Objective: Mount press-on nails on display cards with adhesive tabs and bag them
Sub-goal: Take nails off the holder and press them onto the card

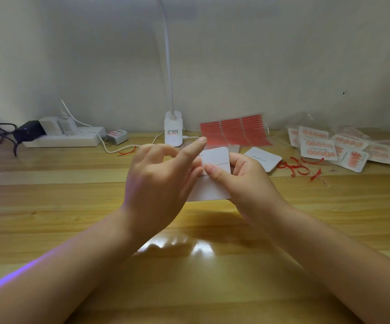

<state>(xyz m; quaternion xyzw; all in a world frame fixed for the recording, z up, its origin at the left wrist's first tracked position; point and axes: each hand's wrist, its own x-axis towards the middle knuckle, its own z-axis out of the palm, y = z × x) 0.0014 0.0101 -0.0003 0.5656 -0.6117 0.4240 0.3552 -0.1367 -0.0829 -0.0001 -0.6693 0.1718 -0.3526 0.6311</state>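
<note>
below, a wooden table (49, 206) meets a pale wall (72, 54).

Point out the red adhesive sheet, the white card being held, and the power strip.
Red adhesive sheet (235, 132), head view, on the middle column of strips.
White card (216, 157), head view, on its bare upper part above the right thumb.
Power strip (65, 139), head view, on its front face below the plugs.

White display card (215, 174) held above wooden desk, tilted; red adhesive tab sheets (235, 132) behind; bagged nail cards (329, 147) piled right.
</note>
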